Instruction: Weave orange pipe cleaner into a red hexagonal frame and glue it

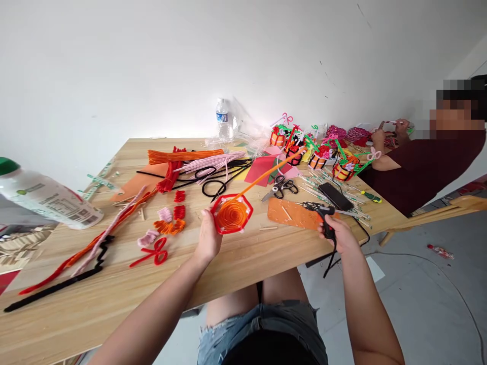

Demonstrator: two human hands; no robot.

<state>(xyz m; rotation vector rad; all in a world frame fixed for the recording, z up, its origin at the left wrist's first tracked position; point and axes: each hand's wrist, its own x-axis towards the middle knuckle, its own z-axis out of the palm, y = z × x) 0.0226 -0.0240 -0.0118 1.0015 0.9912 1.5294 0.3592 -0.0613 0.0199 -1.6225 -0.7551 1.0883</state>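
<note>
My left hand (209,234) grips the side of a small pipe-cleaner basket (233,214), tilted so that its red rim and coiled orange inside face me. From the basket a long orange pipe cleaner (272,171) sticks out up and to the right. In my right hand (338,232) is a black hot glue gun (324,219), its nozzle pointing left over an orange sheet (291,213) dotted with small bits. Left of the basket lie a red pipe-cleaner bow (155,252) and several bent pink, orange and red pieces. Black-handled scissors (282,187) rest beyond the orange sheet.
Finished-looking little flower baskets (317,158) stand at the back right, near a phone (335,196) and wrapped sticks. Pipe-cleaner bundles (185,156) and a water bottle (221,117) are behind. A large white bottle (49,195) is at left. Another person (429,152) sits at right.
</note>
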